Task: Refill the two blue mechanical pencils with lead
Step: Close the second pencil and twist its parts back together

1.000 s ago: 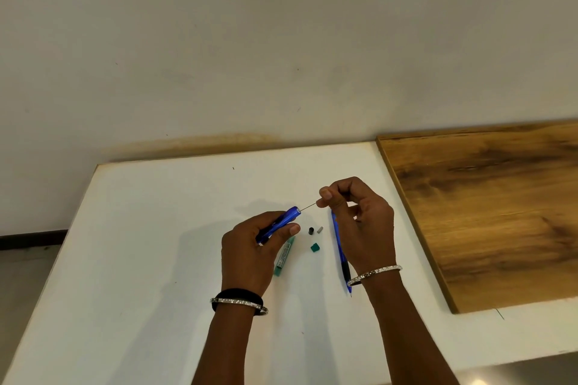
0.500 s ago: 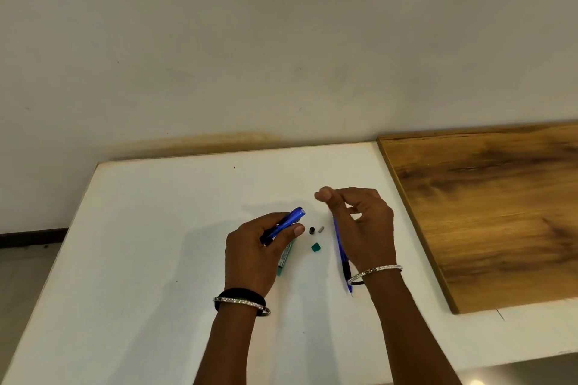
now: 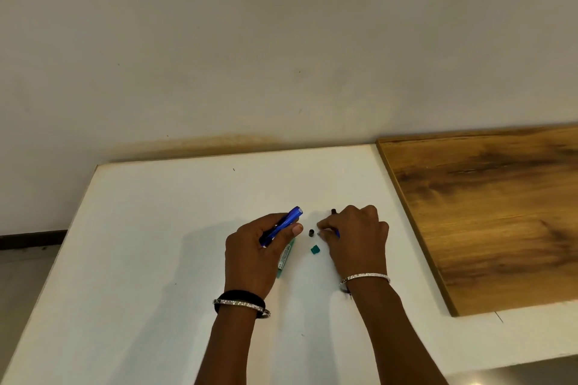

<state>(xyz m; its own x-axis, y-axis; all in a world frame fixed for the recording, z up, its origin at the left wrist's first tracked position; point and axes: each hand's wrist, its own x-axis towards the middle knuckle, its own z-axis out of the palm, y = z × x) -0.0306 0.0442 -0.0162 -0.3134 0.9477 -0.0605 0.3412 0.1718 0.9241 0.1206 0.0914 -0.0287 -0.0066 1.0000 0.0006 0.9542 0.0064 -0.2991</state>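
My left hand [image 3: 256, 253] is closed around one blue mechanical pencil [image 3: 285, 222], its open back end tilted up and to the right. My right hand [image 3: 359, 237] is down on the white table [image 3: 150, 244], thumb and forefinger pinched together at a small grey plug [image 3: 319, 232] that barely shows between them. The second blue pencil [image 3: 334, 212] lies on the table under that hand, mostly hidden. A small black cap [image 3: 311, 232] stands between my hands. A green lead tube [image 3: 285, 257] lies partly under my left hand, with its green cap [image 3: 315, 249] beside it.
A wooden board [image 3: 488, 212] lies on the table to the right of my hands. A plain wall [image 3: 281, 56] rises behind the table's far edge. The table's left edge drops to the floor [image 3: 18, 275].
The thin lead my right hand held at the pencil's open end is no longer visible. My right hand has dropped to the table, and its fingers have closed at the grey plug.
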